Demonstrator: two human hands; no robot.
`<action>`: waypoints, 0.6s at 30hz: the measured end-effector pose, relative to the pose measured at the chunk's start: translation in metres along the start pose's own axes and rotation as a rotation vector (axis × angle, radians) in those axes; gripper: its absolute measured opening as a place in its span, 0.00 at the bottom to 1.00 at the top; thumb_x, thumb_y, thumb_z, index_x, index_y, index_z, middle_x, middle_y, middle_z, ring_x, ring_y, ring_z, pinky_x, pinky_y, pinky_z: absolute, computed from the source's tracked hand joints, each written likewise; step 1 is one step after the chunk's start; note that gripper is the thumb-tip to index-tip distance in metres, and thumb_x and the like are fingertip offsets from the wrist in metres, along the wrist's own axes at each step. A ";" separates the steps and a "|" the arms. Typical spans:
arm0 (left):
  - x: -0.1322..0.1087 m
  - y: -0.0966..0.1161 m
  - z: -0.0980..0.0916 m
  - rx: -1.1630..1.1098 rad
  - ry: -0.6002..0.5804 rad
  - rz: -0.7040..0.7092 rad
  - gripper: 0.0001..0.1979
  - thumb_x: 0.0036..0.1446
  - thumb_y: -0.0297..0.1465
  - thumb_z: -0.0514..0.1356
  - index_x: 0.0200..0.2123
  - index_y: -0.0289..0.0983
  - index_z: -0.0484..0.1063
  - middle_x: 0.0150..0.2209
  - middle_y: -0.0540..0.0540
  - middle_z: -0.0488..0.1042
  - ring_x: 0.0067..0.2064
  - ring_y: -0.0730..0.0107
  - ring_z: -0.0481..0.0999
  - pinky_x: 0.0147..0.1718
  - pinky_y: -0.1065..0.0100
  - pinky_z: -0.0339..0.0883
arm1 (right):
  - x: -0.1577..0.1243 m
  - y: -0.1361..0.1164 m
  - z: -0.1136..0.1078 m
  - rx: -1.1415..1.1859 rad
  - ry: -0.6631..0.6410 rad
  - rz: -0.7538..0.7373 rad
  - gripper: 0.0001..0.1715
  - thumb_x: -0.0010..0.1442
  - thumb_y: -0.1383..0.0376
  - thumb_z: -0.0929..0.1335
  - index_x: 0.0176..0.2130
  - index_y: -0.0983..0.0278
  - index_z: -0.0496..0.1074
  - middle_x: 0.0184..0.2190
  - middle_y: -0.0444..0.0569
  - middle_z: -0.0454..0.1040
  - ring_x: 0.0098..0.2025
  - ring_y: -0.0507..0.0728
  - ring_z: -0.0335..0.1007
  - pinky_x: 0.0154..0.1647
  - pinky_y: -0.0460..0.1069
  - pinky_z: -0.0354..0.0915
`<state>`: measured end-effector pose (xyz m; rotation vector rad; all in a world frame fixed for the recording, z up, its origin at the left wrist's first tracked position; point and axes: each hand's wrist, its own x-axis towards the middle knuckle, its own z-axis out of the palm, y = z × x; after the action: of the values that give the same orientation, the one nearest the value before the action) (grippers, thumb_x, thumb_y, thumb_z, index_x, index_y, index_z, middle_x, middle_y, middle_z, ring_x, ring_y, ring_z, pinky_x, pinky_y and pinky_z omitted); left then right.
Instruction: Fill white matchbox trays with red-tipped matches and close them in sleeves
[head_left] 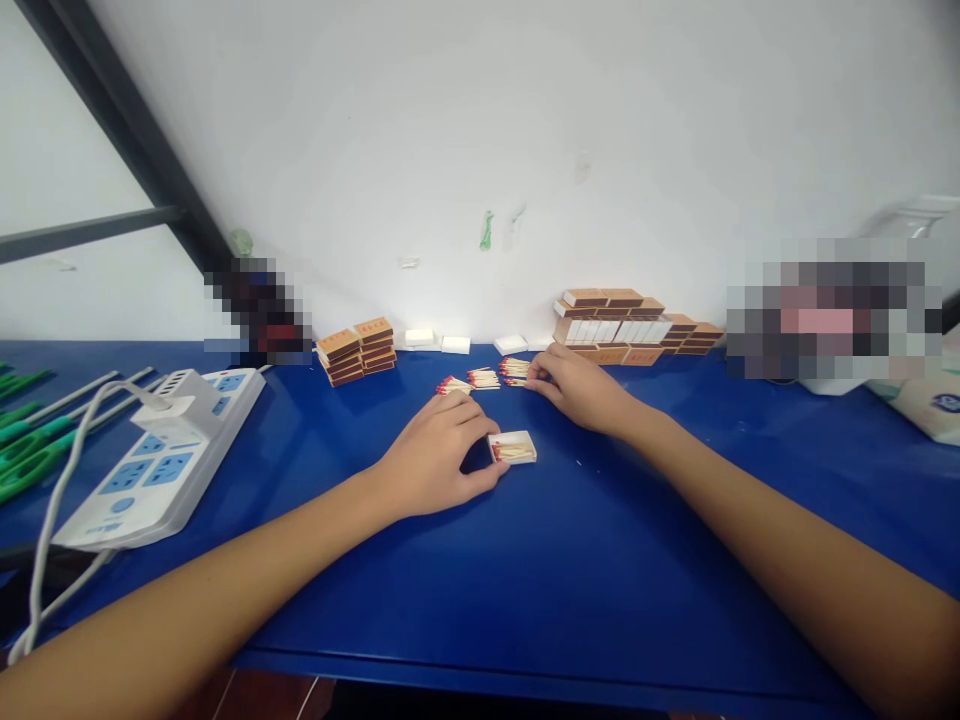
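A small white matchbox tray [523, 455], partly filled with red-tipped matches [510, 453], lies open side up on the blue table. At its left end, the thumb and a finger of my left hand [442, 455] steady it. Farther back, my right hand [581, 388] has its fingertips closed at the right ends of a pile of loose matches [514, 371]. Another small pile of matches [484, 379] lies to the left of that. Partly behind my left fingers sits a third bunch of matches [454, 385].
Stacked matchboxes [356, 352] stand at the back left, and a larger stack [619, 330] at the back right. White trays [456, 345] rest along the wall. On the left are a power strip [161, 470] with a cable and green-handled tools [34, 450]. A plastic packet [926, 395] lies right.
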<state>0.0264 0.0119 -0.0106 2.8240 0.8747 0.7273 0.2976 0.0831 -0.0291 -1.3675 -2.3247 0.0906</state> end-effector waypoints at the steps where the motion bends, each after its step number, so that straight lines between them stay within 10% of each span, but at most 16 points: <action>1: 0.000 0.000 0.000 -0.003 0.000 0.001 0.14 0.64 0.39 0.65 0.47 0.37 0.77 0.40 0.45 0.78 0.47 0.59 0.74 0.52 0.56 0.69 | 0.000 -0.001 0.000 -0.001 -0.001 0.000 0.06 0.70 0.62 0.66 0.41 0.61 0.72 0.42 0.53 0.71 0.43 0.61 0.71 0.48 0.55 0.67; 18: 0.001 -0.002 -0.003 0.012 0.000 -0.031 0.13 0.65 0.40 0.64 0.47 0.38 0.77 0.42 0.45 0.79 0.48 0.57 0.75 0.53 0.52 0.69 | 0.003 -0.005 -0.002 0.000 -0.117 0.045 0.08 0.70 0.62 0.66 0.38 0.63 0.71 0.41 0.54 0.73 0.41 0.59 0.70 0.46 0.54 0.66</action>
<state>0.0247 0.0139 -0.0083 2.8146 0.9239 0.7205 0.2927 0.0825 -0.0247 -1.4505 -2.3890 0.1889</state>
